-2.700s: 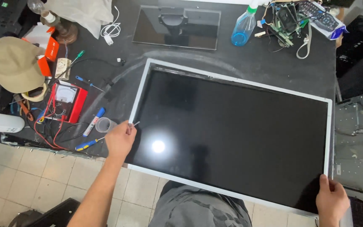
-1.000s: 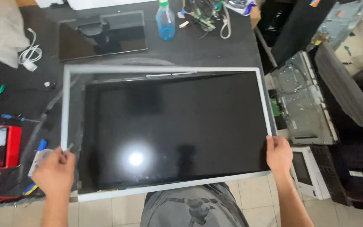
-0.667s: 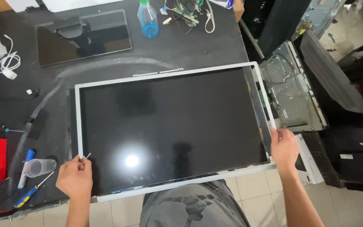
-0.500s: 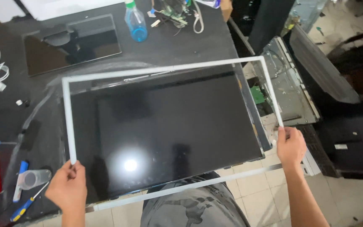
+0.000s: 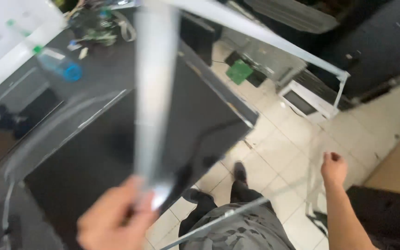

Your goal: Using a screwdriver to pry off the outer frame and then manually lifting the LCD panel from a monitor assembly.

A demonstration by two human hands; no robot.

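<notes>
Nearest, blurred at the bottom edge, the left hand (image 5: 112,222) is closed around one side bar of the thin white frame (image 5: 156,97), which is lifted clear of the dark screen panel (image 5: 116,143) and tilted across the view. The right hand (image 5: 333,167) hangs over the tiled floor (image 5: 283,153), curled at the frame's lower rail, though blur hides whether it grips or only touches it. Farther off, the panel lies on the black table (image 5: 103,69), with a blue-capped bottle (image 5: 61,67) and a green circuit board (image 5: 239,71) beyond.
</notes>
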